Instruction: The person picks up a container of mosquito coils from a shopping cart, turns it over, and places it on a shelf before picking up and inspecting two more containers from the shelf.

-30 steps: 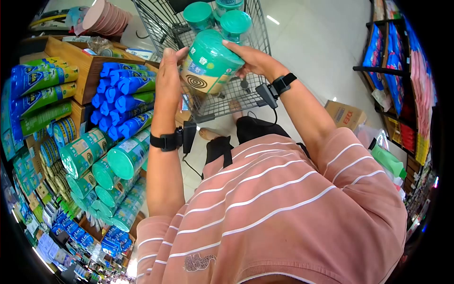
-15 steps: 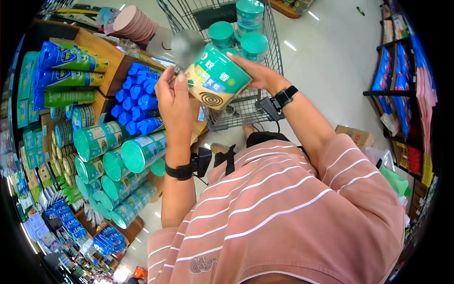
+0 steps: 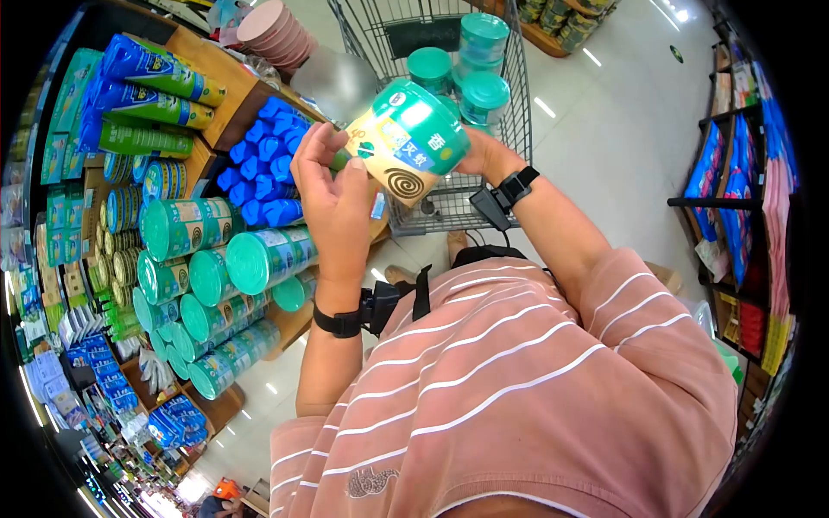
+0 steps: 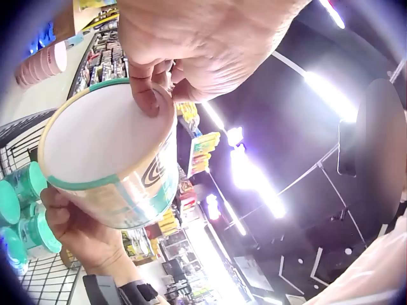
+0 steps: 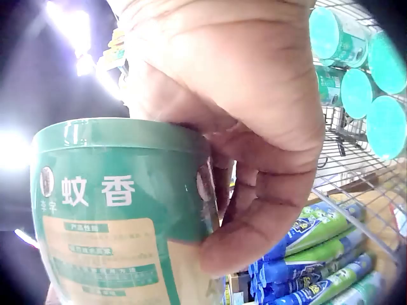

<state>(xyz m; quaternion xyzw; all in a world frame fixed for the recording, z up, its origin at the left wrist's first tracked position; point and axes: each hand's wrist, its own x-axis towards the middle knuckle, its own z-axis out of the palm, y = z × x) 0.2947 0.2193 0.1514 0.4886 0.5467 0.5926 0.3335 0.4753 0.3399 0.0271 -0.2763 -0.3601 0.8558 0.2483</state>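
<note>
Green coil canister (image 3: 413,138), tilted. Left hand (image 3: 335,203) at its 8 o'clock pinches base rim; right hand (image 3: 485,155) at 3 o'clock grips lid end.

The canister (image 5: 121,210) carries large white characters, 蚊香, on its green upper band. The smaller print below, toward 6 o'clock, is too blurred to read.
</note>
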